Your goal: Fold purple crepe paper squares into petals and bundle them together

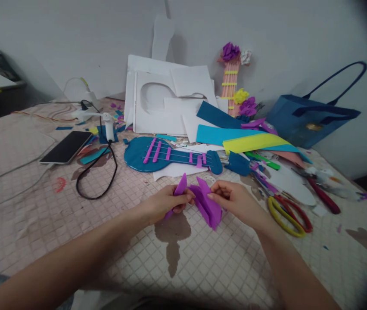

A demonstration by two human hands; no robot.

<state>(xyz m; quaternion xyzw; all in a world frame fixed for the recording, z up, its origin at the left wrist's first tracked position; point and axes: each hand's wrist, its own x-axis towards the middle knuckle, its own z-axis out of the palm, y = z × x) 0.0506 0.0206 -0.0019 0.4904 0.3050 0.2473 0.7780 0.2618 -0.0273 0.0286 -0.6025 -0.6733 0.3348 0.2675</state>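
Note:
Both hands hold a piece of purple paper (206, 202) folded into pleats, just above the table's patterned cloth (222, 262). My left hand (167, 202) pinches its left end, which sticks up as a point. My right hand (235, 200) pinches the upper right edge of the folds. Behind them lies a blue paper guitar (170, 155) with purple strips and white strings across it.
A phone (66, 147) and a black cable (97, 172) lie at the left, near a white glue gun (108, 125). Yellow-handled scissors (287, 213), red pliers (322, 196) and coloured paper sheets (254, 140) sit at the right. White cut card (167, 99) and a blue bag (312, 118) stand behind.

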